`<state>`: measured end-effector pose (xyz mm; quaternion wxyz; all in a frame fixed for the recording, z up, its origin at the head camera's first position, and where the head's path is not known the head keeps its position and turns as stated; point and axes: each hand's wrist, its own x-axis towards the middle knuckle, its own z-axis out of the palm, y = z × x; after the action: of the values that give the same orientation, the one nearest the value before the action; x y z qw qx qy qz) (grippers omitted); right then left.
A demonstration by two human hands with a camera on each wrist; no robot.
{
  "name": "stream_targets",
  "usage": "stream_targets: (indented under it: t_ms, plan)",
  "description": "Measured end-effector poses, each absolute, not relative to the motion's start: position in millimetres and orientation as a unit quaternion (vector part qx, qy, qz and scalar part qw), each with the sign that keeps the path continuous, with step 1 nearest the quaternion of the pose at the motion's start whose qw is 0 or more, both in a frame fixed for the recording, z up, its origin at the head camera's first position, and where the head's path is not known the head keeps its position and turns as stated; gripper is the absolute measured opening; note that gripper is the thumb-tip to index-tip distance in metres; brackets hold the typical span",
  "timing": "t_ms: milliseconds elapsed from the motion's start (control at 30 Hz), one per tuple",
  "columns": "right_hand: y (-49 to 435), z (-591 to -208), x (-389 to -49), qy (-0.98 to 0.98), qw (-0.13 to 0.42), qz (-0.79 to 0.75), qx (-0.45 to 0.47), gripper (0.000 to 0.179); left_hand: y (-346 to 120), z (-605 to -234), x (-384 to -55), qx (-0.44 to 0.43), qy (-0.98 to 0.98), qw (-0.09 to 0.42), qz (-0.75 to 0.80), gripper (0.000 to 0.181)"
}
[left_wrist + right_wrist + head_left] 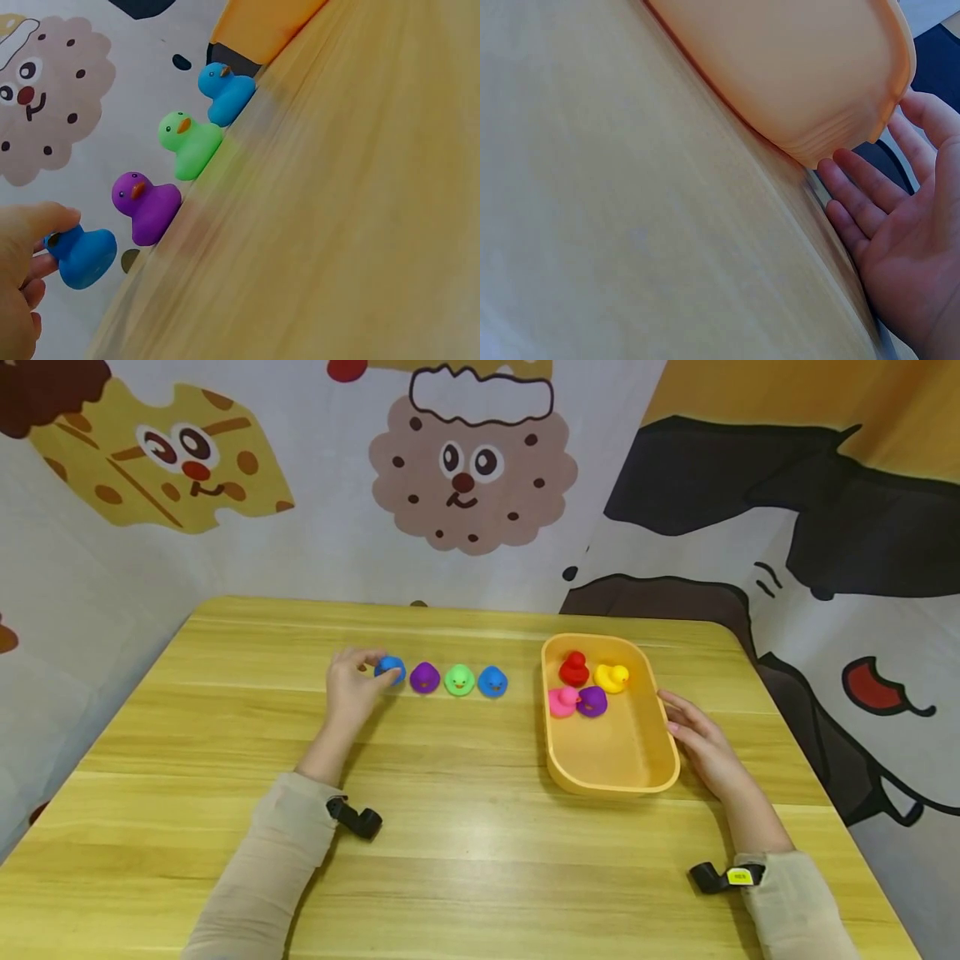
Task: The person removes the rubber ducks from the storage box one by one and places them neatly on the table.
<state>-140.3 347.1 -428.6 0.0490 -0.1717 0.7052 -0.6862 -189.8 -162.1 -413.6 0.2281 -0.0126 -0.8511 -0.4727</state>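
My left hand (354, 687) pinches a blue rubber duck (86, 256) by its head between thumb and fingers, at the left end of a row. To its right stand a purple duck (425, 678), a green duck (460, 680) and another blue duck (492, 682), all upright on the table. Against the right side of a yellow-orange plastic tub (611, 768) lies my right hand (705, 742), fingers loosely extended, touching the wall and rim. Inside the tub sit a red duck (574, 669), a yellow duck (612, 677), a pink duck (562, 702) and a purple duck (592, 702).
The wooden table (450, 860) carries the duck row and the tub towards its far side. A cartoon-printed curtain (315, 560) hangs behind the far edge. Small black wrist cameras sit on both sleeves.
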Motion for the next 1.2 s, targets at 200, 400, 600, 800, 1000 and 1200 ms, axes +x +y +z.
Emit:
stream_targets:
  t_ms: [200,400,600,800,1000,1200]
  plan:
    - [348,-429,-141,0.707,0.05,-0.685,-0.171,0.046,-160,-418,-191,-0.004,-0.852,0.233,-0.469,0.03]
    - [348,-429,-140,0.71,0.05,-0.682,-0.169,0.046,-158,-420,-191,0.001,-0.853,0.241,-0.463,0.029]
    - [348,-429,-140,0.708,0.047,-0.683,-0.172,0.046,-158,-423,-191,0.014,-0.857,0.235,-0.459,0.029]
    - [348,-429,-140,0.703,0.048,-0.688,-0.176,0.046,-158,-425,-192,0.028,-0.862,0.217,-0.457,0.031]
    - [348,-430,-140,0.703,0.049,-0.687,-0.176,0.046,-157,-427,-192,0.025,-0.864,0.202,-0.46,0.031]
    - [348,-430,-141,0.701,0.05,-0.689,-0.176,0.046,-156,-426,-191,0.025,-0.863,0.197,-0.464,0.032]
